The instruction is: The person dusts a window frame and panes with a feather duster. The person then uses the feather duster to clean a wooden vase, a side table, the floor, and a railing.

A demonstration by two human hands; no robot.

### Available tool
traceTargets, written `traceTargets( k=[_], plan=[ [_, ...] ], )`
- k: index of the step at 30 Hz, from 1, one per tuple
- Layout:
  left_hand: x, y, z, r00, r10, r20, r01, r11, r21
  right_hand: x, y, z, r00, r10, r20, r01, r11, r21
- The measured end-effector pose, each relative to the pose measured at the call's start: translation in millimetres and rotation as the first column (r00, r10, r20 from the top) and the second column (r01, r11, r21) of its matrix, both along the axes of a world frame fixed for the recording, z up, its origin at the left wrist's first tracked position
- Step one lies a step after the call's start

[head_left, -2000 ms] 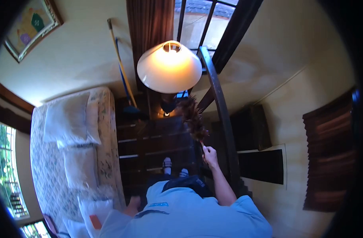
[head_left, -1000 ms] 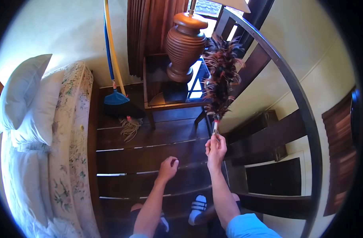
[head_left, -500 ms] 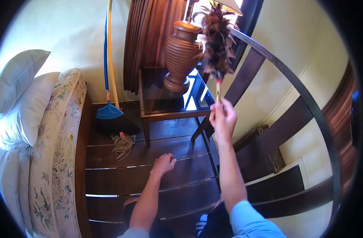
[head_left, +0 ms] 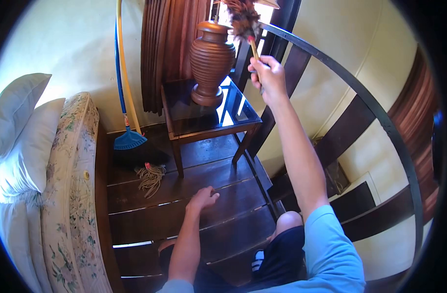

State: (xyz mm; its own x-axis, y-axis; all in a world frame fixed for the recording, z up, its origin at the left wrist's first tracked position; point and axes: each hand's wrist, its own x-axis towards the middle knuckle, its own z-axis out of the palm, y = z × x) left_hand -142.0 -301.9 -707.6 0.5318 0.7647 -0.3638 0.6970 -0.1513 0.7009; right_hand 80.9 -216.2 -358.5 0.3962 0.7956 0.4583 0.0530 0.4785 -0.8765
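Note:
My right hand (head_left: 270, 78) is closed round the thin handle of a brown feather duster (head_left: 243, 20). The duster's feathers are raised beside the lamp, near its shade (head_left: 268, 3), and partly cut off by the top edge. The ribbed brown lamp base (head_left: 212, 61) stands upright on a dark glass-topped side table (head_left: 180, 108). My left hand (head_left: 203, 198) hangs low over the floorboards in front of the table, its fingers loosely curled with nothing seen in them.
A bed (head_left: 69, 195) with white pillows (head_left: 30, 146) lies at the left. A blue broom (head_left: 130, 139) and a mop (head_left: 151, 178) lean by the wall beside a brown curtain (head_left: 157, 53). A curved dark railing (head_left: 350, 80) runs along the right.
My right hand has risen with the duster toward the lampshade. The view has tilted and come closer to the table, and my left hand stays low. A bent knee now shows.

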Motion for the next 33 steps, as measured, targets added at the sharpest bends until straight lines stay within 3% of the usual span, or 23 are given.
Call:
traceTargets(
  k=[2,7,11,17,22,29,30,32,33],
  plan=[
    [-1.9,-2.1,5.3,0.998,0.025,0.062,-0.022,0.999,-0.048,-6.1,-14.8,-13.1,1.0,0.011,0.005,-0.011,1.0,-0.02],
    [-15.1,3.1,-5.6,0.996,0.019,-0.09,-0.02,1.0,-0.014,-24.0,-64.9,-59.2,0.99,-0.004,0.143,0.017,0.995,-0.096],
    [-27.2,6.9,-7.7,0.998,0.045,-0.034,-0.044,0.999,0.01,-35.5,-106.8,-75.2,0.944,-0.158,0.289,0.203,0.97,-0.133],
    [-36.5,9.5,-10.8,0.995,0.072,-0.073,-0.07,0.997,0.035,-28.6,-94.0,-73.3,0.573,-0.46,0.679,0.427,0.874,0.233],
    [-39.4,8.8,-6.0,0.996,0.072,-0.061,-0.072,0.997,0.004,-27.3,-41.7,0.6,0.315,-0.48,0.818,0.448,0.836,0.318],
    [-44.5,19.2,-28.5,0.996,0.052,-0.075,-0.054,0.998,-0.021,-22.9,6.1,55.9,0.271,-0.372,0.888,0.531,0.827,0.185],
    [-44.9,18.1,-25.0,0.997,0.055,-0.063,-0.057,0.998,-0.032,-17.1,-9.9,50.7,0.227,-0.427,0.875,0.542,0.802,0.25],
    [-47.2,15.3,-12.9,0.997,0.073,-0.03,-0.075,0.996,-0.049,12.1,-36.5,30.1,0.252,-0.477,0.842,0.483,0.816,0.318],
    [-48.1,15.3,-11.3,0.996,0.081,-0.037,-0.083,0.996,-0.041,21.1,-59.4,21.3,0.352,-0.484,0.801,0.423,0.846,0.325]
  ],
)
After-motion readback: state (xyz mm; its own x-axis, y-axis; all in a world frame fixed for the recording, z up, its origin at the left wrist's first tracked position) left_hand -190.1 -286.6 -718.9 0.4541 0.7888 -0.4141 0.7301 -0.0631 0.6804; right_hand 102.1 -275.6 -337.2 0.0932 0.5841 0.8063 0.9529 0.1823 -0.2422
